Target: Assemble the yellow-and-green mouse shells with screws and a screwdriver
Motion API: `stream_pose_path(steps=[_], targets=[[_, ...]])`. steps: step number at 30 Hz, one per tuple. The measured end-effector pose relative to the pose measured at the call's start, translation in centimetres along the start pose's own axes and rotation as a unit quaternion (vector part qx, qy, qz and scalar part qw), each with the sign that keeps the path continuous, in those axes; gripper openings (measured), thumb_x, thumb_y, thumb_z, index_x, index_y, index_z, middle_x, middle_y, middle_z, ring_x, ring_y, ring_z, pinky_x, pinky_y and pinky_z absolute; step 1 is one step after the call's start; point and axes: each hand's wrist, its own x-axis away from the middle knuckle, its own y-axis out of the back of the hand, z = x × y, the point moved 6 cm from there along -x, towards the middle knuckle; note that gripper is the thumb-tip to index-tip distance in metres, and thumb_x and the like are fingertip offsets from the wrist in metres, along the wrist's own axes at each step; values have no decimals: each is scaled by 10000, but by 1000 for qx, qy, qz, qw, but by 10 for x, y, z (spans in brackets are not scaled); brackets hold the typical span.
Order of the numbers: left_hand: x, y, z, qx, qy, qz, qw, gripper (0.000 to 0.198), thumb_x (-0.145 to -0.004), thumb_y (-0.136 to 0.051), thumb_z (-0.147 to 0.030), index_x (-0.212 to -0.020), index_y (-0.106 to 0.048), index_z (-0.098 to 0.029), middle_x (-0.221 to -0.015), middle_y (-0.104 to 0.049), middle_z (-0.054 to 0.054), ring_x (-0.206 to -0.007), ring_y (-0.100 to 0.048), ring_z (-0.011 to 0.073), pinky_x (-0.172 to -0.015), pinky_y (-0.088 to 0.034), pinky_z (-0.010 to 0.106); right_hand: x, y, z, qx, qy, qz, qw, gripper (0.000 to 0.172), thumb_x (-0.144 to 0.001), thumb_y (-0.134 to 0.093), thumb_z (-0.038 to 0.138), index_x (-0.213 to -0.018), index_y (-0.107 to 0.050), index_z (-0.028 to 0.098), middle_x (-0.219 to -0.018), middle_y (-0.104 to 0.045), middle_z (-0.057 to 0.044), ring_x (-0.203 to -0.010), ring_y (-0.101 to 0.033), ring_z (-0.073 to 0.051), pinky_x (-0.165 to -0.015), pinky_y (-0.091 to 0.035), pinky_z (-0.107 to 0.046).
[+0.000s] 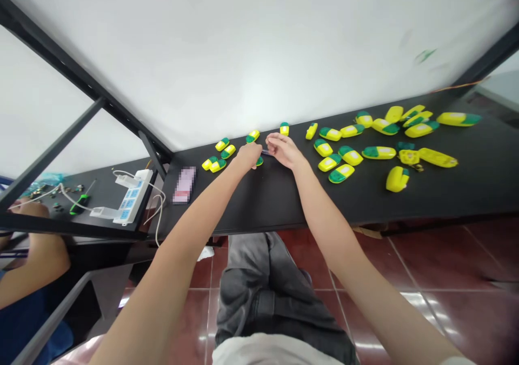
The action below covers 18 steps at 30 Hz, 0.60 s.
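My left hand (249, 155) is closed over the back half of the black table. Partly hidden beneath it is a yellow-and-green oval plastic case (260, 161). Just to its right, my right hand (283, 149) has its fingers bent together, palm turned toward the left hand. A thin dark object (265, 152) spans the small gap between both hands; its kind and which fingers grip it are too small to make out. Behind the hands lie similar cases, one (252, 136) by the left hand and one upright (284, 128) by the right.
Several yellow-and-green cases (340, 173) spread over the table's right side, with an opened one (438, 158) among them. More cases (218, 165) and a blurred-out phone-like item (184, 185) lie left. Beyond the black frame are a power strip (133, 197), a green screwdriver (80, 204) and another person's arm (38, 262).
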Motion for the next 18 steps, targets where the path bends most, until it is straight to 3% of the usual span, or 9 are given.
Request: stream_pose_path(steps=[4,8,13,18], targets=[[-1,6,0,-53,35,15,998,520,-683,-892,3,-1171,-761,-118,-1260,-754,213,-1279,-716,378,-1109,-583,451,0,1,-2,-21,-8,2,1000,429,-599,-875,470,-851,-604,251,-802,-630,53,-638,-472,-88,-599,-404,-247],[-8,10,1,-79,40,46,995,501,-669,-941,-69,-1133,-772,-154,-1198,-787,155,-1259,-729,338,-1113,-573,401,-3,3,-3,-48,-8,9,999,428,-592,-900,433,-850,-613,248,-813,-646,59,-636,-483,-78,-595,-397,-235],[-19,11,6,-89,44,76,992,546,-647,-984,-176,-1154,-782,-165,-1198,-790,155,-1291,-706,362,-1125,-555,406,-9,7,-6,-76,-8,13,997,425,-610,-935,410,-876,-644,252,-802,-653,66,-638,-497,-74,-582,-401,-224],[-35,10,6,-75,41,97,992,541,-549,-1006,-115,-1054,-825,-191,-1103,-811,137,-1246,-721,386,-1097,-561,412,-13,12,-7,-97,-6,12,995,452,-576,-977,418,-878,-687,248,-825,-677,52,-642,-497,-78,-572,-420,-234]])
